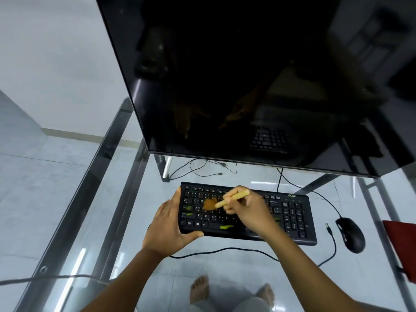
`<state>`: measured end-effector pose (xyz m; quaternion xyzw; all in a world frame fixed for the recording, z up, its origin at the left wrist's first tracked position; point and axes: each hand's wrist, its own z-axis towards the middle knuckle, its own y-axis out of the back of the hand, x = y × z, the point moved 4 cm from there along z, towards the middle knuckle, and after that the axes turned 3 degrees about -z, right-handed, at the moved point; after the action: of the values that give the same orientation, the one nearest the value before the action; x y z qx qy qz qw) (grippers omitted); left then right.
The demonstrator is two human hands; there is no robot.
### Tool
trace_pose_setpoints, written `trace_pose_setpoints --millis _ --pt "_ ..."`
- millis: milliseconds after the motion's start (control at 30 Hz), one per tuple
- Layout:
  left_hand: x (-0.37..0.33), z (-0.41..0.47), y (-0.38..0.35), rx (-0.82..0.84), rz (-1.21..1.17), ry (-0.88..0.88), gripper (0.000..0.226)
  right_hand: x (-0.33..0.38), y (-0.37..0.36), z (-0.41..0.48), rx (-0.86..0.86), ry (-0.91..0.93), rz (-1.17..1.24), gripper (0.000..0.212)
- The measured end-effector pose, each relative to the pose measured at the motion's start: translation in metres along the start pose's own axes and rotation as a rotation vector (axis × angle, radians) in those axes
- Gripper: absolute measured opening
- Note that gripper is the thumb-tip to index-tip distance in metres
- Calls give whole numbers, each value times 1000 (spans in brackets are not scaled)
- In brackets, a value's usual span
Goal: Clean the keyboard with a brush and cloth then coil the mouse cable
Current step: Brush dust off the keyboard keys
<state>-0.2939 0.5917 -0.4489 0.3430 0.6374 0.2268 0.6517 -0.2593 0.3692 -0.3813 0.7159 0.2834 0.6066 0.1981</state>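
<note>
**Keyboard and brush.** The black keyboard (290,212) lies flat on the glass bench (74,212), in front of the monitor's lower edge and square to the person. Yellow-green smears (226,226) show on the space bar and on several keys at the left side. The brush (234,197) has a pale wooden handle. It is tilted, with its brown bristles down on the letter keys in the left half of the board. The bristles are blurred.

**Grips.** The right grip (249,208) pinches the brush handle, with fingers curled round it and the handle end projecting up and to the right. The left grip (167,224) is spread round the keyboard's front-left corner. Its fingers lie straight against the left edge and its thumb lies along the front edge.

**Mouse and cables.** The black mouse (350,234) sits on the bench just right of the keyboard, apart from it. The mouse cable (316,192) runs from its nose back toward the monitor. A second black cable (247,250) trails along the bench in front of the keyboard and ends in a loose USB plug (329,228) between keyboard and mouse.

**Surroundings.** A red cloth (403,246) lies at the right edge of the bench. The dark monitor (225,75) stands behind. Bare feet (199,289) are visible through the glass.
</note>
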Motion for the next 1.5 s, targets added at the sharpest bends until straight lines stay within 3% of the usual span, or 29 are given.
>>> trace_pose_setpoints --millis 100,133,233,267,367,500,600,633,700,733,767,867,900,1000,1133,1167,1233,1267,1333,1400,1500 --pt "-3 -1 1 5 -16 5 127 -6 22 -4 -286 5 -3 14" --pt "-3 -1 1 1 -22 2 126 -7 25 -6 -286 28 -4 15" --pt "-1 -1 1 5 -69 20 125 -9 13 -15 17 20 1 14" --pt "0 0 1 7 -89 39 124 -11 15 -16 -13 32 -38 13" --pt "-5 4 1 -27 -96 43 116 -20 38 -18 -322 11 -8 13" --pt "-20 8 2 -113 9 -32 105 -24 32 -22 -11 -138 99 19" --pt "-39 16 -7 -33 45 -106 103 -34 57 -24 -250 -155 127 18" --pt "-48 21 -11 7 74 -146 103 -35 60 -26 -226 -183 207 13" --pt "-65 27 -23 103 157 -218 108 -39 53 -32 43 -246 258 11" --pt "-73 30 -30 155 203 -240 112 -41 51 -36 111 -250 151 11" --pt "-80 33 -36 198 242 -251 116 -44 53 -38 88 -260 99 11" --pt "-94 45 -53 273 297 -231 124 -50 73 -42 -279 -196 5 15" --pt "-95 49 -57 287 301 -219 126 -48 75 -43 -293 -184 52 15" --pt "-94 54 -63 333 312 -196 129 -47 61 -41 -58 -211 77 14" --pt "-89 53 -67 356 382 -207 128 -48 79 -24 -399 -153 61 15" --pt "-89 52 -67 353 388 -207 128 -47 77 -18 -366 -154 146 12" --pt "-89 52 -67 355 392 -204 127 -41 60 -10 -101 -190 239 9" --pt "-89 52 -67 351 395 -202 126 -39 55 -8 -52 -194 171 9" --pt "-90 52 -67 346 398 -201 126 -41 65 -4 -245 -163 60 11" --pt "-91 51 -67 342 396 -199 126 -43 76 -6 -391 -152 127 14" --pt "-91 51 -68 347 405 -193 126 -48 63 -8 -66 -184 292 9"
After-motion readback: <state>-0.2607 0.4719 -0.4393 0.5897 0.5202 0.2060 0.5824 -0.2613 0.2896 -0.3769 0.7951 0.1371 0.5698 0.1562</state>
